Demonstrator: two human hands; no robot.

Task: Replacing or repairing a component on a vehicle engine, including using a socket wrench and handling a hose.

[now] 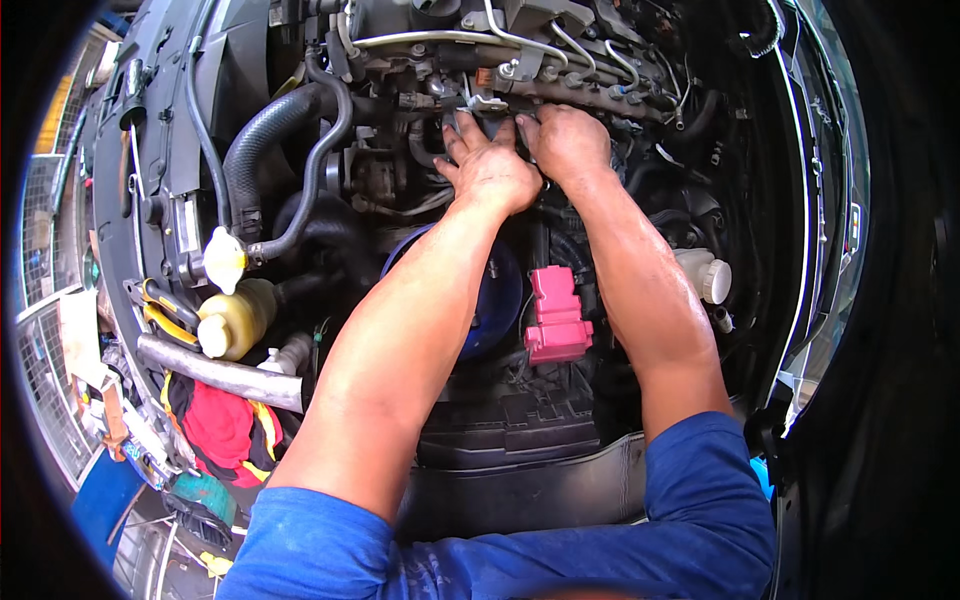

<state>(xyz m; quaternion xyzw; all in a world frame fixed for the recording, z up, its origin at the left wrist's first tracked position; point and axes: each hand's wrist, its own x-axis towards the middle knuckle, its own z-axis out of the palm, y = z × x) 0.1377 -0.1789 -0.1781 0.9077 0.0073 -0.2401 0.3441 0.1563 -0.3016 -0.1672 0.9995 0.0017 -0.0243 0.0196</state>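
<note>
Both my arms reach deep into a vehicle's engine bay. My left hand (490, 172) rests with spread fingers against dark parts just below a small metal bracket (487, 103). Close beside it, my right hand (568, 142) is closed, its fingers curled down by the engine; whatever they grip is hidden. Above the hands run a metal fuel rail (590, 97) and thin metal pipes (430, 38). A ribbed black hose (270, 140) curves on the left. Beneath my left forearm shows part of a round blue thing (495, 310).
Between my forearms sits a pink plastic cover (558, 315). A yellowed reservoir (237, 318), yellow-handled pliers (168, 312) and a silver tube (220, 370) are at the left. A white-capped reservoir (705, 277) stands right of my right forearm. A red-and-black cloth (220, 425) lies lower left.
</note>
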